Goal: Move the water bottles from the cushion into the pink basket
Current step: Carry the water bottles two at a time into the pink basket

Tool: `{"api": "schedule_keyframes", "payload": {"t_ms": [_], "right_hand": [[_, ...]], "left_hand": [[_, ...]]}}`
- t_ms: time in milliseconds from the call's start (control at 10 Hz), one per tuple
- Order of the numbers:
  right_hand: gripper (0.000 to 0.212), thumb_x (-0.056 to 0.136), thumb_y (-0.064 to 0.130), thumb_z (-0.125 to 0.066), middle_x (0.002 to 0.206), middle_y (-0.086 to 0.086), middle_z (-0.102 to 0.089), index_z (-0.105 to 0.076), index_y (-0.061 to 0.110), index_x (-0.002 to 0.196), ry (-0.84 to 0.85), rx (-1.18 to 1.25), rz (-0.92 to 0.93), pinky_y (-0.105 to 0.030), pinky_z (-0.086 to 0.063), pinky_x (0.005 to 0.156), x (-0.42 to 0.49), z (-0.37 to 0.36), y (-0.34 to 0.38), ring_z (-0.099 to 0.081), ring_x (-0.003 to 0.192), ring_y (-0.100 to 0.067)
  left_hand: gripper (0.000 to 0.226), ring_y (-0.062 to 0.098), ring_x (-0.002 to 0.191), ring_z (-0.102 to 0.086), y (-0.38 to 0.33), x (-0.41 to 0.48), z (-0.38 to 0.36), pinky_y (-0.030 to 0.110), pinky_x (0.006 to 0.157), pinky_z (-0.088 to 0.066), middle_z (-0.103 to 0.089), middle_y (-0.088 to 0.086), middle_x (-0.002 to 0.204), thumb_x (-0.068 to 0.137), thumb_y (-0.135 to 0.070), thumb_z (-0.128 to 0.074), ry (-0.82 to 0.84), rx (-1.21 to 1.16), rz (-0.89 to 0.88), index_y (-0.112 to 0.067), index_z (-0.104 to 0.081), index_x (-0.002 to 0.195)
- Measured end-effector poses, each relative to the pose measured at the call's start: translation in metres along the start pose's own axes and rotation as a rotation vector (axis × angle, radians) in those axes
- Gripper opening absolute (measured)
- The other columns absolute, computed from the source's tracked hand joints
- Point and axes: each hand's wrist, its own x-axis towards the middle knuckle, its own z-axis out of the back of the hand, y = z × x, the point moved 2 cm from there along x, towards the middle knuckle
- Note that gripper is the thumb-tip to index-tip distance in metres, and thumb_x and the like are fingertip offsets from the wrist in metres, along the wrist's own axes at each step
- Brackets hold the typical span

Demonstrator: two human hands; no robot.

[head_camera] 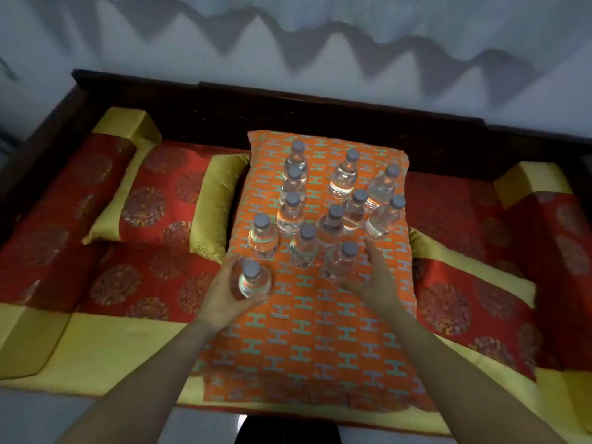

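Note:
Several clear water bottles with grey caps stand upright on a big orange patterned cushion point(307, 341). My left hand point(224, 296) is wrapped around the nearest bottle point(253, 280) at the cushion's left edge. My right hand point(371, 280) is cupped against the side of another bottle point(341, 261), with fingers spread and not fully closed on it. The rest stand behind, such as one bottle point(263, 237) at the left and one bottle point(344, 174) at the back. No pink basket is in view.
The cushion lies on a dark wooden bench point(288, 104) with red and yellow seat padding point(80, 344). A red and yellow pillow point(163, 200) lies at the left, bolsters at both ends point(544, 200). A pale curtained wall rises behind.

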Motion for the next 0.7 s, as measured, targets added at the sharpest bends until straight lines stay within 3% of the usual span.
{"api": "schedule_keyframes", "payload": {"t_ms": [100,200,300,400,500,600,700], "right_hand": [[0.115,0.058,0.036,-0.091,0.15,0.002,-0.04,-0.025,0.02,0.151,0.083,0.053,0.008,-0.043,-0.04,0.108,0.013,-0.01,-0.002,-0.041,0.135,-0.021],[0.106,0.06,0.027,-0.091,0.139,0.001,-0.053,-0.032,0.019,0.147,0.154,0.09,-0.006,-0.043,-0.046,0.102,0.02,-0.019,-0.008,-0.053,0.126,-0.02],[0.088,0.065,0.022,-0.087,0.129,-0.002,-0.06,-0.04,0.019,0.14,0.227,0.079,-0.072,-0.045,-0.049,0.099,0.025,-0.024,-0.017,-0.058,0.119,-0.022],[0.074,0.072,0.019,-0.082,0.126,-0.005,-0.06,-0.045,0.014,0.136,0.225,0.071,-0.112,-0.039,-0.049,0.096,0.027,-0.027,-0.024,-0.059,0.116,-0.026],[0.06,0.076,0.018,-0.078,0.117,-0.005,-0.063,-0.052,0.011,0.129,0.22,0.051,-0.126,-0.035,-0.047,0.09,0.028,-0.027,-0.025,-0.06,0.114,-0.03],[0.067,0.072,0.024,-0.083,0.122,0.006,-0.063,-0.048,0.024,0.129,0.178,0.136,-0.074,-0.036,-0.048,0.091,0.028,-0.026,-0.019,-0.061,0.111,-0.02],[0.074,0.065,0.029,-0.088,0.117,0.018,-0.063,-0.047,0.031,0.127,0.122,0.194,-0.061,-0.018,-0.048,0.082,0.023,-0.023,-0.011,-0.061,0.101,0.003]], "left_hand": [[0.106,0.005,0.13,-0.044,0.012,0.009,-0.008,0.03,0.105,-0.041,-0.046,-0.015,0.14,0.049,-0.062,-0.084,0.011,0.042,0.05,-0.043,-0.031,0.14],[0.098,0.013,0.127,-0.049,0.026,0.016,-0.014,0.042,0.102,-0.044,-0.051,-0.011,0.136,0.052,-0.056,-0.086,-0.012,0.068,0.097,-0.047,-0.035,0.135],[0.085,0.0,0.112,-0.056,0.029,0.018,-0.02,0.027,0.09,-0.048,-0.057,-0.028,0.119,0.048,-0.055,-0.084,-0.009,0.085,0.117,-0.056,-0.04,0.121],[0.078,-0.016,0.098,-0.057,0.027,0.018,-0.021,0.003,0.073,-0.042,-0.058,-0.038,0.109,0.048,-0.05,-0.086,-0.007,0.127,0.089,-0.058,-0.044,0.115],[0.084,-0.025,0.093,-0.053,0.019,0.015,-0.019,-0.005,0.068,-0.037,-0.057,-0.046,0.103,0.051,-0.032,-0.092,-0.013,0.093,0.103,-0.065,-0.043,0.11],[0.077,-0.021,0.092,-0.056,0.009,0.013,-0.017,-0.002,0.068,-0.04,-0.066,-0.028,0.097,0.05,-0.031,-0.092,-0.009,0.042,0.121,-0.058,-0.047,0.106],[0.074,-0.005,0.096,-0.062,-0.006,0.01,-0.016,0.011,0.076,-0.046,-0.065,-0.01,0.108,0.049,-0.045,-0.082,0.008,-0.062,0.153,-0.041,-0.047,0.114]]}}
